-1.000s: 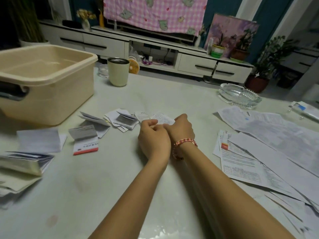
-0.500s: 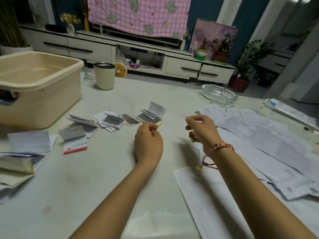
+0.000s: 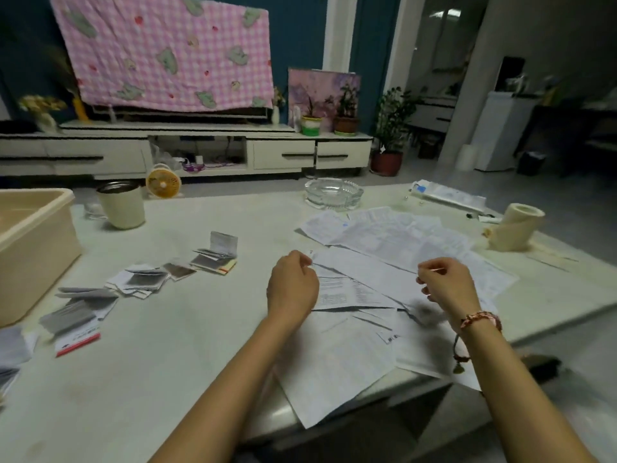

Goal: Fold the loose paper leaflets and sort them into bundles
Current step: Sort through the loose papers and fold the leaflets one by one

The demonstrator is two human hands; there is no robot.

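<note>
A long unfolded leaflet [image 3: 367, 275] stretches between my two hands over the loose leaflet pile [image 3: 404, 235] on the right of the table. My left hand [image 3: 293, 289] pinches its left end, fingers curled. My right hand [image 3: 447, 289], with a red braided bracelet on the wrist, pinches its right end. Folded leaflets lie in a row to the left: one stack with a flap standing up [image 3: 218, 253], a second heap [image 3: 140, 279], a grey bundle [image 3: 78, 307] and a red-edged leaflet [image 3: 76, 339].
A beige plastic tub [image 3: 36, 248] stands at the left edge. Along the far side are a cup [image 3: 122, 205] and a glass ashtray [image 3: 334, 192], with a cream roll [image 3: 516, 228] at the right. Loose sheets overhang the table's front right edge [image 3: 417, 385].
My hands left the folded stack and moved right to the loose pile, spreading apart. They now hold a long leaflet. The view swung right and upward.
</note>
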